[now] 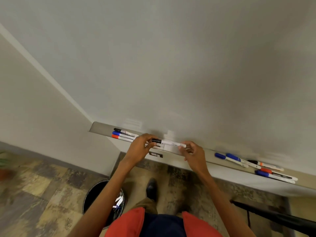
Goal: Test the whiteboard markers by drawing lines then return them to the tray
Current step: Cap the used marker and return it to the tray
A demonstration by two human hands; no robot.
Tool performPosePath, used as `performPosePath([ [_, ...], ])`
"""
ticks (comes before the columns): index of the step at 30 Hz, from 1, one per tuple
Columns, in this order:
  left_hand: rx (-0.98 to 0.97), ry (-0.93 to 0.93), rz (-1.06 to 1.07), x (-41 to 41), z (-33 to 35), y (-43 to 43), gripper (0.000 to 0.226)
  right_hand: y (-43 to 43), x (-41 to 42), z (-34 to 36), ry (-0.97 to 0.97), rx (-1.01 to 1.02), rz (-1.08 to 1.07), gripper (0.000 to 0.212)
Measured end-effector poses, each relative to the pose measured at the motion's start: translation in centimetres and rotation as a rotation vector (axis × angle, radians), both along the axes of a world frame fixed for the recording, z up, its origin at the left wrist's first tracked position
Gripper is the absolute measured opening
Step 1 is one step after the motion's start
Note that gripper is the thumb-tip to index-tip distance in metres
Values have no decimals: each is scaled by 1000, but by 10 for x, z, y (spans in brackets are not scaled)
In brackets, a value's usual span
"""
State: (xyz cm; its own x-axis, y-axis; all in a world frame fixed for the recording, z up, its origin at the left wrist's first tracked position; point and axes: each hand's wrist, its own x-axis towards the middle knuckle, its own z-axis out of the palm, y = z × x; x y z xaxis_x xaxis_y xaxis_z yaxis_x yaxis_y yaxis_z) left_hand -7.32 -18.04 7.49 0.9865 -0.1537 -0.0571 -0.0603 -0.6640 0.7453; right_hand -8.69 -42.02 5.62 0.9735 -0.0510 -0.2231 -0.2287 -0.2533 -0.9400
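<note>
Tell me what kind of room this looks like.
Probably a classroom or meeting room: a wall-mounted whiteboard, its marker tray holding whiteboard markers, and a waste bin below.

Nothing legible anywhere. Faint grey print along the white barrel of the black-capped marker point(171, 143), too blurred to read. Dark print as well on the white barrels of the three markers point(126, 134) at the left end of the long grey tray point(100, 128), equally unreadable. Small dark plate point(155, 154) on the tray's front, pale marks, undecipherable.
</note>
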Motion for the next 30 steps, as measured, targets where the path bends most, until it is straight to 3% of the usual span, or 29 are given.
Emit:
performPosePath([
  [8,73,31,134,39,-45,39,11,68,29,-70,33,-143,-8,17],
  [15,205,-8,123,45,-87,66,32,88,45,-116,39,-289,-59,17],
  [20,263,-32,81,34,-106,80,40,87,45,-114,-46,-396,-19,20],
  [30,199,37,47,22,-116,80,53,96,44,-105,-171,-548,46,27],
])
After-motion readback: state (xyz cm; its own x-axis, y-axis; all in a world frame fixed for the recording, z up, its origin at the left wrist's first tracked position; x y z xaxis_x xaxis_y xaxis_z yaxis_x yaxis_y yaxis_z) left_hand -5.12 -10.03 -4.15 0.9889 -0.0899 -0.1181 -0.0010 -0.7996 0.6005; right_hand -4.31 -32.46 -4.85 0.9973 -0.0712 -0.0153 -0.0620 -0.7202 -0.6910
